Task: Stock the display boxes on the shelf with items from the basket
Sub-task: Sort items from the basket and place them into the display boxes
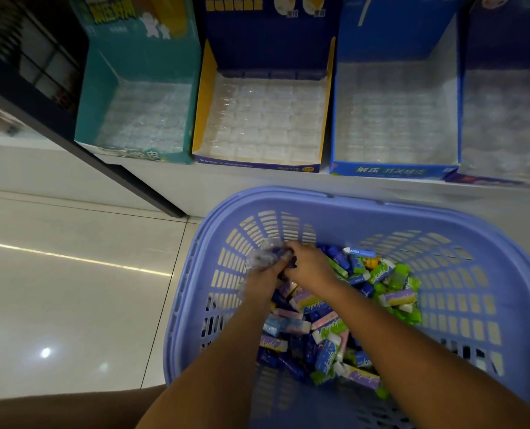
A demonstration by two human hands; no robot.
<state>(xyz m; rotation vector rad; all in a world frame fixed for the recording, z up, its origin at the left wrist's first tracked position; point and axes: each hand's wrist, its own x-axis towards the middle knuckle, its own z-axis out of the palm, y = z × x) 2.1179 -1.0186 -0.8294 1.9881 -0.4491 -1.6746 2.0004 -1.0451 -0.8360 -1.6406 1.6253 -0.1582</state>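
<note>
Basket (366, 205) stands in front of the shelf (242, 187), full of small wrapped packets (396, 298). Your left hand (262, 275) and right hand (308, 264) meet at its far-left side, both grasping a crinkled clear plastic bundle (263, 255) holding dark-blue items. Display boxes (257, 165) line the shelf above, clear trays inside.

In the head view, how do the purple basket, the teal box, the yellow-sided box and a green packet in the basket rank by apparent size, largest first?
1. purple basket, also nearest the camera.
2. yellow-sided box and teal box: about alike, not ranked.
3. green packet.
</note>
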